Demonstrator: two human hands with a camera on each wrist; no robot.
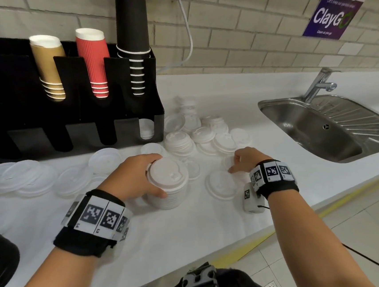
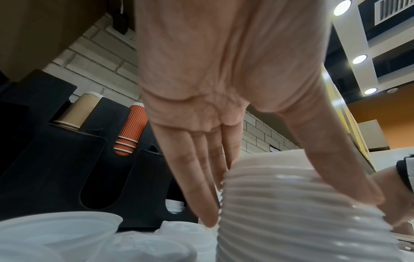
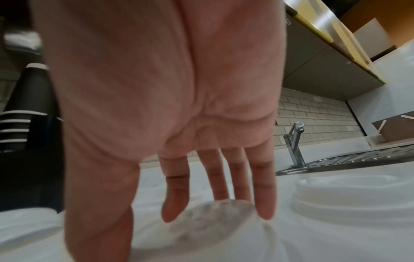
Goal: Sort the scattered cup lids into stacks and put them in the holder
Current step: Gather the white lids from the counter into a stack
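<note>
Far left, black holder (image 1: 86,134) w/ cups (image 1: 93,60) against the wall. Left hand (image 1: 134,178) wraps fingers & thumb round a tall stack of white lids (image 1: 168,187) on the counter (image 1: 170,237). More lids (image 1: 201,135) scattered behind. Right hand (image 1: 243,161), fingers spread, fingertips around a small lid (image 3: 215,223). Sink (image 1: 321,126) far right.

Tall white lid stack (image 1: 168,187) upright; loose lids (image 1: 196,133) beside holder (image 1: 70,122).

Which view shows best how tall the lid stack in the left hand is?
The left wrist view: the stack appears side-on with its ribbed rims, fingers on one side and thumb on the other. The head view shows mostly the top lid, with the left hand round the stack. The right wrist view does not show it.
</note>
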